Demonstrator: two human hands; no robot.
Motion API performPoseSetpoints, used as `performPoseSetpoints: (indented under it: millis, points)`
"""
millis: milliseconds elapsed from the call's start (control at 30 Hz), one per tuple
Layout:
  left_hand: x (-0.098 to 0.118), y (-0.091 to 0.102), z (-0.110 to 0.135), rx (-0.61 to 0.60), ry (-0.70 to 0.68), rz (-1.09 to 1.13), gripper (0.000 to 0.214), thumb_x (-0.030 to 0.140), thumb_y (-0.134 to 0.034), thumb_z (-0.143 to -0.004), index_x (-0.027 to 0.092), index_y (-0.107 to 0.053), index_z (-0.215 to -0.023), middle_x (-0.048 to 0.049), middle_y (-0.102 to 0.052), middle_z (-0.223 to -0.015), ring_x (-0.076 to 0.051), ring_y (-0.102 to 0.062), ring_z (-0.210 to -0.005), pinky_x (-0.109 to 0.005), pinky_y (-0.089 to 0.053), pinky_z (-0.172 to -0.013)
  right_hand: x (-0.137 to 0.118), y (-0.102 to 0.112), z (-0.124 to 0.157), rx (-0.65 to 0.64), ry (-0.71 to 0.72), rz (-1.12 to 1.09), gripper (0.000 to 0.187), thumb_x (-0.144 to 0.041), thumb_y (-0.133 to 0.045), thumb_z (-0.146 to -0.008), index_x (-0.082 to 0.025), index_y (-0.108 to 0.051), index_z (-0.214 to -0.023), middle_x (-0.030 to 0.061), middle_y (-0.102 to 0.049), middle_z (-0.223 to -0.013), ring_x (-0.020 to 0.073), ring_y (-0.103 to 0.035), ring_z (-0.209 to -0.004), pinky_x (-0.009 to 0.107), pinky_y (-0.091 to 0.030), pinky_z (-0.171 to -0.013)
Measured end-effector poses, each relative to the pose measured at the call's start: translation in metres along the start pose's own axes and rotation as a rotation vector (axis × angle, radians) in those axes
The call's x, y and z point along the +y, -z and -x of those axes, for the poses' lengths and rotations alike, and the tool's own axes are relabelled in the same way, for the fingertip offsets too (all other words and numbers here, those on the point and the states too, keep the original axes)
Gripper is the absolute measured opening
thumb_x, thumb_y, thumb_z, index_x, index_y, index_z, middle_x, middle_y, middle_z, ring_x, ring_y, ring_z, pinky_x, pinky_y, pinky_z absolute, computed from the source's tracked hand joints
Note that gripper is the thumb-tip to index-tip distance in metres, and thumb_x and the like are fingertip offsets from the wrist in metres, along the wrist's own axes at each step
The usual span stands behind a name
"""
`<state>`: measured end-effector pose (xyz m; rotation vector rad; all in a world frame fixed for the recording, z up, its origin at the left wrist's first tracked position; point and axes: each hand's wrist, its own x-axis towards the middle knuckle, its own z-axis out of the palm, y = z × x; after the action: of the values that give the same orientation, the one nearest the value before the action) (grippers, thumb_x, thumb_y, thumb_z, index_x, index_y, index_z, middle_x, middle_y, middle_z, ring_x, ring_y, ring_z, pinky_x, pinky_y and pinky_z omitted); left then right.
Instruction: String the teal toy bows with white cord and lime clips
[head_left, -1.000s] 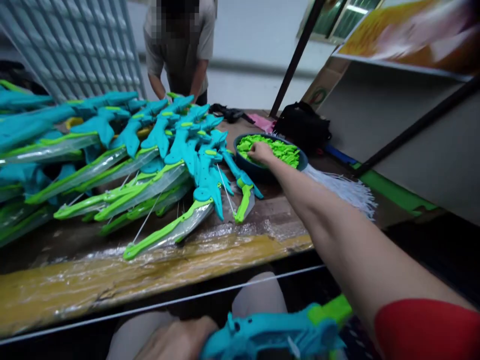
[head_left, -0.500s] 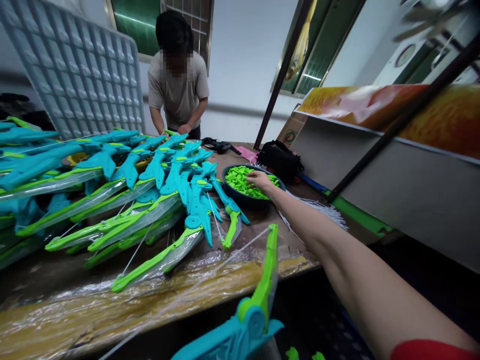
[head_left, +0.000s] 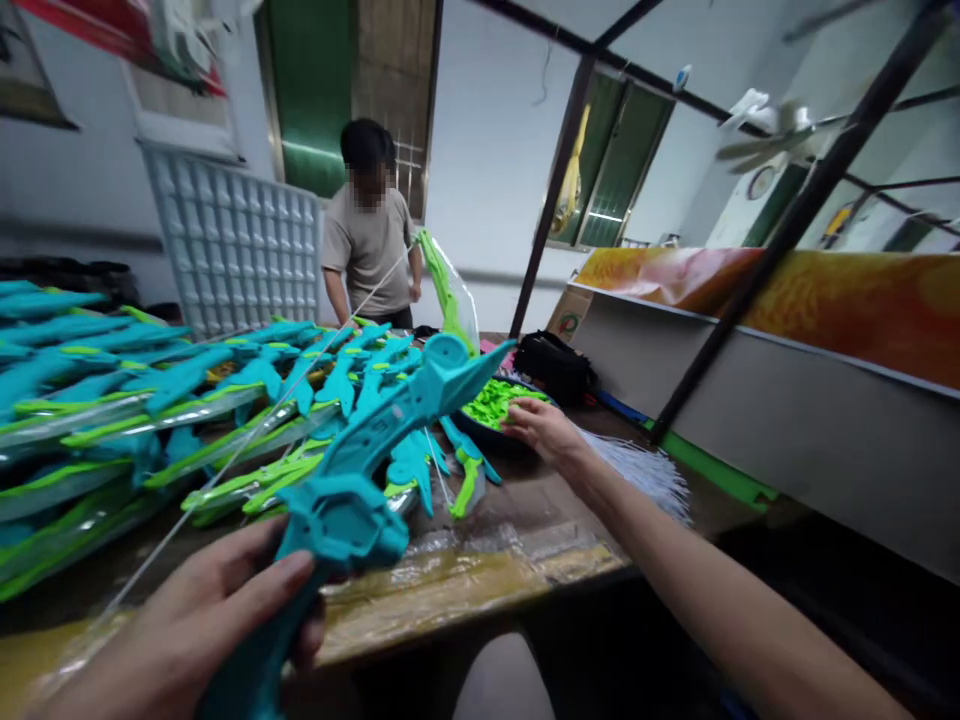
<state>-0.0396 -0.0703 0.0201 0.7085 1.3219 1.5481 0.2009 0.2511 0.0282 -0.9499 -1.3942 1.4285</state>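
Observation:
My left hand is wrapped round the grip of a turquoise toy bow, raised in front of me. Its bright green limb points up and away, and a white string runs from the tip down to the lower left. My right hand is at the near right edge of a dark blue basin heaped with small green plastic pieces. Thumb and fingers are pinched together there; whatever they hold, if anything, is too small to make out. Part of the basin is hidden behind the bow.
Many turquoise-and-green toy bows are piled across the left of the table. White strings lie right of the basin, a black bag behind it. A co-worker stands across the table. A dark post slants at right.
The toy bow has risen from the lower edge to the middle, and my left hand has come into view on it. My right hand has drawn back slightly from over the green pieces to the basin's edge.

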Motion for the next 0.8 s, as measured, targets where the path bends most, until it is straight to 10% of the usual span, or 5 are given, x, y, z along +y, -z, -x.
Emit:
performPoseSetpoints:
  millis: [167,367,800]
  points:
    - [0.051,-0.055,-0.022,-0.096,-0.118,0.177,0.043,0.04,-0.09,-0.066,0.017,-0.07,-0.096,-0.0048,-0.074,-0.084,-0.016,-0.067,-0.061,-0.026,-0.056,-0.057,-0.041,-0.022,0.086,0.082,0.282,-0.166,0.041,-0.035,-0.098,-0.056,-0.017,-0.069,-0.081,-0.0034,-0.065,-0.071,0.0096,-0.059,-0.064,0.017,-0.049,-0.06]
    - [0.024,-0.101,-0.03,-0.116,-0.189,0.284,0.055,0.039,-0.09,-0.067,0.017,-0.065,-0.111,-0.0128,-0.077,-0.101,-0.031,-0.074,-0.091,-0.04,-0.059,-0.08,-0.07,-0.074,0.171,-0.132,0.427,-0.21,0.023,-0.036,-0.088,-0.072,-0.019,-0.077,-0.081,0.0034,-0.069,-0.084,0.0111,-0.06,-0.061,0.021,-0.052,-0.058]
    - [0.001,-0.1,-0.006,-0.052,-0.236,0.415,0.068,0.042,-0.093,-0.063,0.024,-0.065,-0.122,-0.0121,-0.077,-0.114,-0.034,-0.072,-0.105,-0.045,-0.053,-0.098,-0.049,-0.112,0.181,-0.07,0.543,-0.031,0.018,-0.04,-0.078,-0.084,-0.022,-0.079,-0.088,0.0035,-0.064,-0.084,0.0163,-0.063,-0.073,0.02,-0.056,-0.057]
